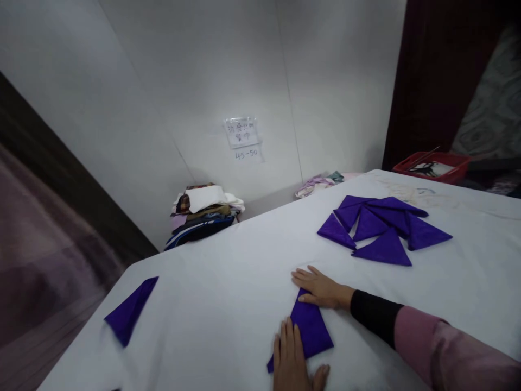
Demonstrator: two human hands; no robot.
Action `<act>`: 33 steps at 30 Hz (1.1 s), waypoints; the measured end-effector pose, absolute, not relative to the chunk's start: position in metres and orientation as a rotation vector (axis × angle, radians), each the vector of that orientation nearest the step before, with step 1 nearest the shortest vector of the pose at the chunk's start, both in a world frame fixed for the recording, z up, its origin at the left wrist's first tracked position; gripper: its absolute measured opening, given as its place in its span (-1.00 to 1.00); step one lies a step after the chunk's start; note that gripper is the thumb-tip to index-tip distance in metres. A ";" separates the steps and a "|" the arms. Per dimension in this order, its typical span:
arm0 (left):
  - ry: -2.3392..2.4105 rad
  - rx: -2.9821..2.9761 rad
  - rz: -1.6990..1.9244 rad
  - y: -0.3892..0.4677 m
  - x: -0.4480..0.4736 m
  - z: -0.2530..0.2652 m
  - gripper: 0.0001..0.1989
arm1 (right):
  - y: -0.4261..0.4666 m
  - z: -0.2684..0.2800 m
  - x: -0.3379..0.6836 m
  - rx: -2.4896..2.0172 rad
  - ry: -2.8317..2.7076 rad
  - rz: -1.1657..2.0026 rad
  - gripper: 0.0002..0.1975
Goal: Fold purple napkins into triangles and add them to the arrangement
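Observation:
A folded purple napkin [311, 328] lies on the white-covered table [211, 309] between and partly beneath my hands. My left hand [290, 358] rests flat on its near left side, fingers extended and thumb out to the right. Across the top corner lies my right hand [319, 288], palm down with fingers spread toward the left. Neither hand grips the cloth. Beyond my right hand is a cluster of several purple napkins [380, 220] folded into triangles, some overlapping. Another folded purple napkin [132, 310] lies alone near the table's left edge.
Folded clothes [203, 212] are stacked behind the table against the wall, with a smaller cloth pile [317, 184] farther right. A red basket [433, 165] holding small items stands at the far right. A handwritten paper sign [242, 133] hangs on the wall.

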State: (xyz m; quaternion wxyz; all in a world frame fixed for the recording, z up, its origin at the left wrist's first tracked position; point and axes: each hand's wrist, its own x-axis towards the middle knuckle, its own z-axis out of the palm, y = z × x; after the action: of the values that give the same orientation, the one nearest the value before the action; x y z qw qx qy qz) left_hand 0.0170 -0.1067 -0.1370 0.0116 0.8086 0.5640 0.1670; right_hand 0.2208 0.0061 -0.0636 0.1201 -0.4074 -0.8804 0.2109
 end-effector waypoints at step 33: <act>1.685 2.522 0.366 -0.074 0.048 -0.094 -0.37 | -0.012 -0.047 0.185 -1.155 -2.544 0.543 -0.29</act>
State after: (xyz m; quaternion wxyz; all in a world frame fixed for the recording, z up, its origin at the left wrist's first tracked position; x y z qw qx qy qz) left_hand 0.0476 -0.0741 -0.0939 0.0432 0.8248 0.5509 0.1196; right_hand 0.1851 -0.0122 -0.0467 0.1473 -0.4015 -0.8840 0.1887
